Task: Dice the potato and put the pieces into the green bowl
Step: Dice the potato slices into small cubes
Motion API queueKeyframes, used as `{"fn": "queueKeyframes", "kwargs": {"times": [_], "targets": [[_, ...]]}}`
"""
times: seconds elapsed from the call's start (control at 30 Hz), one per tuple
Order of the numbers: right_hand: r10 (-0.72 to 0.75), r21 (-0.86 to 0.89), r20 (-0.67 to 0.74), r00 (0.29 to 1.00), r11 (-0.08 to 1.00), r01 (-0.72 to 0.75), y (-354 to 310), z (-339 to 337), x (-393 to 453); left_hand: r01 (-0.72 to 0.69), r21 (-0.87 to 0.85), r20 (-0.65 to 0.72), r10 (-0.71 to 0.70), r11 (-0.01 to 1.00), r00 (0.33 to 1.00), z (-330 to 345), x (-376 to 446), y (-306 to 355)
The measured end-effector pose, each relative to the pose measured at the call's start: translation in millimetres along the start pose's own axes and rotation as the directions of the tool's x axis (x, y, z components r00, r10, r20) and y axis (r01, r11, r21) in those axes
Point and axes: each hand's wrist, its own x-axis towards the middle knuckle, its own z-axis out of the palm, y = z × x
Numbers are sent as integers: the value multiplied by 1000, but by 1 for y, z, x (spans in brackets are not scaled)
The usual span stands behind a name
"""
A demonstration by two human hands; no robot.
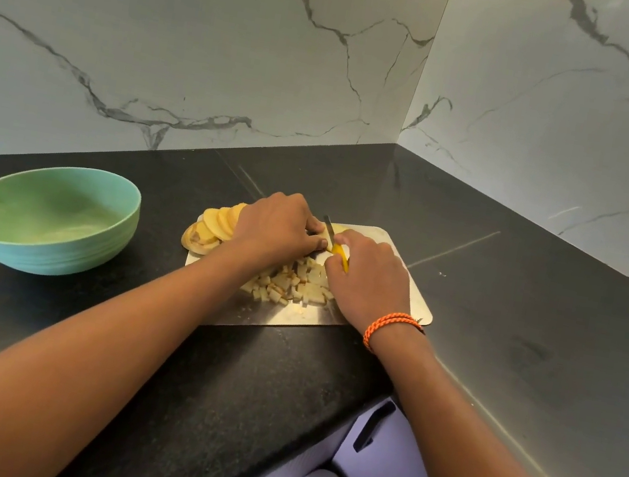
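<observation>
Left hand (279,228) curled over potato slices (211,230) on the steel cutting board (412,292), fingertips pinching the piece under the blade. Right hand (370,279) gripping the yellow-handled knife (338,248), blade tilted down just beside the left fingertips. Diced pieces (288,284) heaped near the board's front, between both wrists. Green bowl (49,219) well apart on the dark table (200,365), no pieces visible inside. Risk of a nicked fingertip, blade so close; risk also of cubes pushed off the board edge by a wrist.

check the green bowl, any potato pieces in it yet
No, the green bowl holds no pieces; the diced potato lies on the cutting board.
</observation>
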Motion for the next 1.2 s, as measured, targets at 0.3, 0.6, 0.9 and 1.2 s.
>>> {"fn": "queueKeyframes", "kwargs": {"times": [0.3, 0.6, 0.9, 1.2], "targets": [[-51, -4, 44, 998, 999, 51, 4, -7, -11, 32, 7, 3, -32, 999, 999, 0, 0, 3], [-30, -7, 86, 996, 999, 31, 16, -31, -46, 29, 3, 7, -29, 1000, 1000, -1, -4, 6], [25, 17, 31, 999, 1000, -25, 26, -33, -47, 34, -11, -19, -34, 999, 999, -3, -6, 8], [21, 98, 7, 1000, 995, -21, 8, -7, -9, 59, -23, -20, -60, 998, 998, -4, -4, 4]]}}
